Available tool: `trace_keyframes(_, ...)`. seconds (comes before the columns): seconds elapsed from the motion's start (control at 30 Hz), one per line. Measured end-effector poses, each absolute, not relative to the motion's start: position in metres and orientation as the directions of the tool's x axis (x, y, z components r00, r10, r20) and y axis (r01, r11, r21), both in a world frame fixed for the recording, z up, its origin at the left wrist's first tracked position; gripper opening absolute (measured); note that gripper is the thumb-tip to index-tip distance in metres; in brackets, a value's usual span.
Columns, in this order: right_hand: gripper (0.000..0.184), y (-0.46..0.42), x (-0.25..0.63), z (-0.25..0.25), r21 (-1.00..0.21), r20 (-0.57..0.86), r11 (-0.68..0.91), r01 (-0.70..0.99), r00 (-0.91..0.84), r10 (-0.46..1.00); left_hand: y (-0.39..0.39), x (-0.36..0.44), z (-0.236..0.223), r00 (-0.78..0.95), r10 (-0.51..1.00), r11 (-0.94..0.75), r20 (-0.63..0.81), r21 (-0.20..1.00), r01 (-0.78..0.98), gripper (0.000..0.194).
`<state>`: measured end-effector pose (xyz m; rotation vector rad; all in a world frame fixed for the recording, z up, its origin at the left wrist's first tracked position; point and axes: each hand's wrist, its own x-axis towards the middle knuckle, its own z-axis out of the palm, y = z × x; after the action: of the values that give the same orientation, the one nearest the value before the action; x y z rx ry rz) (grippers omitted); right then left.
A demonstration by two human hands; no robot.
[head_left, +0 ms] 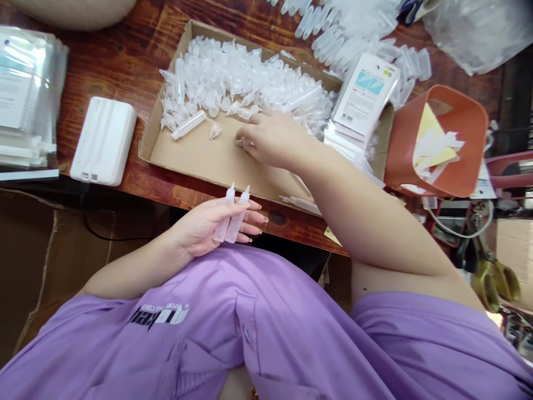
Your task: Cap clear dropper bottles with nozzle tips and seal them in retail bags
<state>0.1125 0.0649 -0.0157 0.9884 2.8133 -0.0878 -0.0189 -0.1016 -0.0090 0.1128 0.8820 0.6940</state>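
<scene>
My left hand (227, 222), below the front edge of the table, holds two small clear dropper bottles (235, 219) side by side under the thumb, their pointed tips upward. My right hand (270, 139) reaches into a shallow cardboard tray (195, 150), fingers bent down and closed near the pile. Something clear shows at its fingertips, too hidden to name for certain. A heap of translucent nozzle caps and small tubes (250, 78) fills the back of the tray. One loose nozzle cap (215, 131) and a tube (189, 125) lie on the cardboard left of my right hand.
A white power bank (103, 141) with a cable and packaged cards (29, 94) lie to the left. At the right stand a boxed card stack (364, 97) and an orange bin (437, 139) with paper scraps. More clear tubes (333, 33) lie behind the tray; scissors (493, 278) hang at far right.
</scene>
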Motion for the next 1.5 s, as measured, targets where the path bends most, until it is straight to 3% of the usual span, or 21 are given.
trace_keyframes(0.07, 0.03, 0.061, 0.112, -0.014, 0.016, -0.175, 0.776, 0.631, -0.762, 0.623, -0.1, -0.017, -0.008, 0.448, 0.596, 0.784, -0.666, 0.362, -0.504, 0.014)
trace_keyframes(0.13, 0.029, 0.054, 0.114, -0.01, -0.067, -0.135, 0.754, 0.653, -0.755, 0.642, -0.1, -0.016, -0.008, 0.439, 0.6, 0.782, -0.669, 0.374, -0.499, 0.014)
trace_keyframes(0.23, 0.033, 0.037, 0.129, 0.001, -0.435, -0.023, 0.635, 0.639, -0.713, 0.701, -0.101, -0.017, -0.008, 0.428, 0.616, 0.772, -0.662, 0.399, -0.494, 0.015)
trace_keyframes(0.33, 0.033, 0.013, 0.153, 0.011, -0.827, -0.075, 0.343, 0.445, -0.693, 0.717, -0.103, -0.017, -0.01, 0.459, 0.626, 0.774, -0.63, 0.434, -0.461, 0.018)
trace_keyframes(0.43, 0.031, -0.009, 0.174, 0.012, -0.957, -0.186, 0.026, 0.288, -0.683, 0.707, -0.101, -0.014, -0.01, 0.483, 0.635, 0.773, -0.603, 0.485, -0.409, 0.024)
trace_keyframes(0.53, 0.036, -0.024, 0.185, 0.006, -0.969, -0.228, -0.116, 0.216, -0.623, 0.748, -0.098, -0.008, -0.009, 0.503, 0.638, 0.769, -0.583, 0.521, -0.37, 0.029)
trace_keyframes(0.63, 0.042, -0.033, 0.19, -0.001, -0.971, -0.222, -0.132, 0.199, -0.552, 0.804, -0.096, -0.002, -0.007, 0.513, 0.642, 0.763, -0.57, 0.546, -0.347, 0.032)
trace_keyframes(0.73, 0.035, -0.038, 0.195, -0.004, -0.978, -0.206, -0.162, 0.129, -0.513, 0.833, -0.096, 0.001, -0.005, 0.515, 0.628, 0.773, -0.583, 0.54, -0.332, 0.028)
trace_keyframes(0.83, 0.026, -0.04, 0.201, 0.0, -0.965, -0.242, -0.253, 0.064, -0.579, 0.779, -0.098, 0.004, -0.005, 0.538, 0.609, 0.787, -0.584, 0.529, -0.316, 0.025)
trace_keyframes(0.93, 0.024, -0.039, 0.204, 0.009, -0.954, -0.284, -0.276, 0.121, -0.664, 0.692, -0.1, 0.006, -0.006, 0.564, 0.582, 0.805, -0.586, 0.514, -0.296, 0.023)
trace_keyframes(1.03, 0.03, -0.038, 0.203, 0.016, -0.939, -0.334, -0.175, 0.296, -0.665, 0.668, -0.102, 0.008, -0.007, 0.573, 0.554, 0.821, -0.604, 0.508, -0.26, 0.023)
trace_keyframes(1.17, 0.053, -0.038, 0.202, 0.018, -0.85, -0.382, -0.008, 0.527, -0.606, 0.697, -0.104, 0.01, -0.008, 0.596, 0.544, 0.819, -0.591, 0.528, -0.224, 0.025)
trace_keyframes(1.23, 0.052, -0.036, 0.207, 0.018, -0.864, -0.359, 0.03, 0.502, -0.656, 0.664, -0.103, 0.01, -0.008, 0.599, 0.547, 0.818, -0.584, 0.526, -0.234, 0.025)
trace_keyframes(1.37, 0.034, -0.03, 0.219, 0.021, -0.929, -0.175, 0.171, 0.329, -0.797, 0.578, -0.102, 0.01, -0.007, 0.596, 0.544, 0.822, -0.591, 0.517, -0.238, 0.024)
trace_keyframes(1.43, 0.024, -0.028, 0.221, 0.022, -0.896, -0.173, 0.261, 0.36, -0.822, 0.543, -0.103, 0.011, -0.007, 0.616, 0.505, 0.844, -0.604, 0.496, -0.206, 0.022)
trace_keyframes(1.5, 0.029, -0.028, 0.22, 0.021, -0.852, -0.233, 0.282, 0.441, -0.803, 0.549, -0.104, 0.012, -0.008, 0.64, 0.466, 0.863, -0.611, 0.473, -0.177, 0.022)
